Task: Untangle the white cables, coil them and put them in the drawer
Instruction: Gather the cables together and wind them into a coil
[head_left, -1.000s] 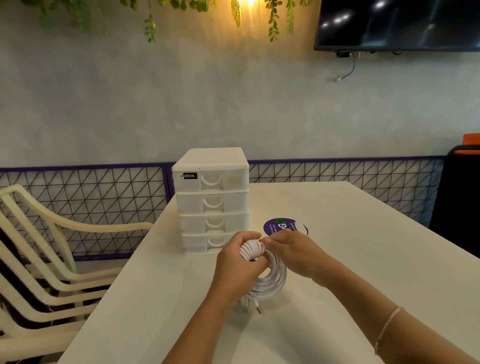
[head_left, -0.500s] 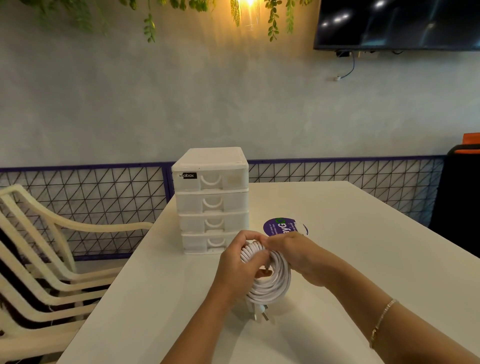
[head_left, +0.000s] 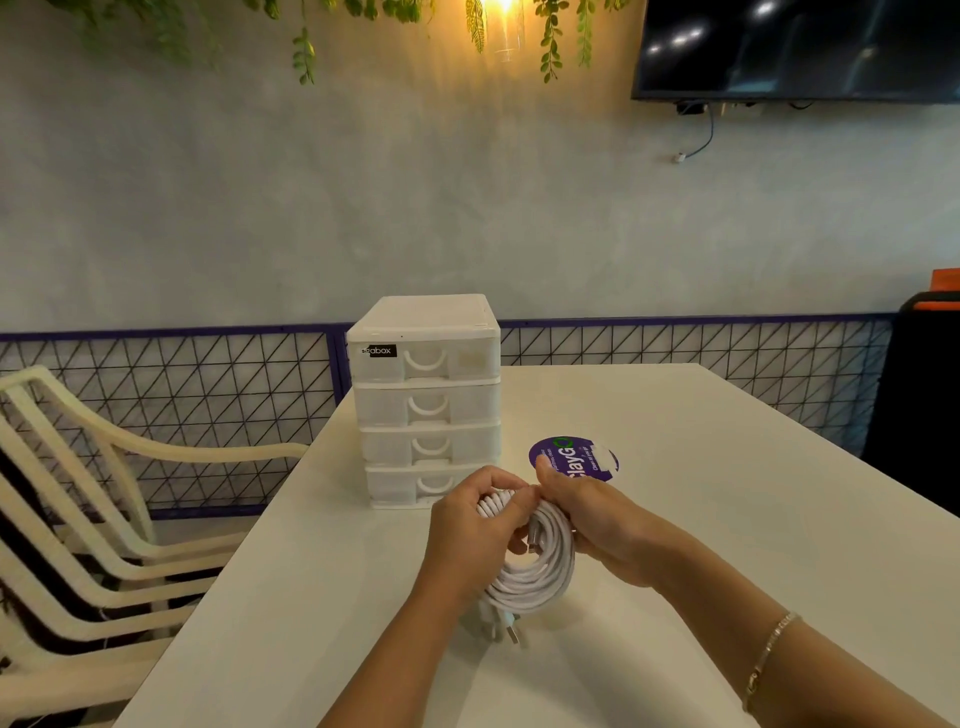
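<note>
Gripping smooth round white cable coil (head_left: 540, 577), both hands (head_left: 540, 525).

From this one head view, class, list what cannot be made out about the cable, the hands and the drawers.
- Top of the cable coil: covered by the left hand and right hand, so how it is fastened is hidden.
- Plug under the coil: partly hidden by the coil and left wrist; its type is too small to tell.
- Drawer unit: all four drawers closed, fronts cloudy, contents unseen.
- Round sticker: small print unreadable, near edge covered by the right hand.
</note>
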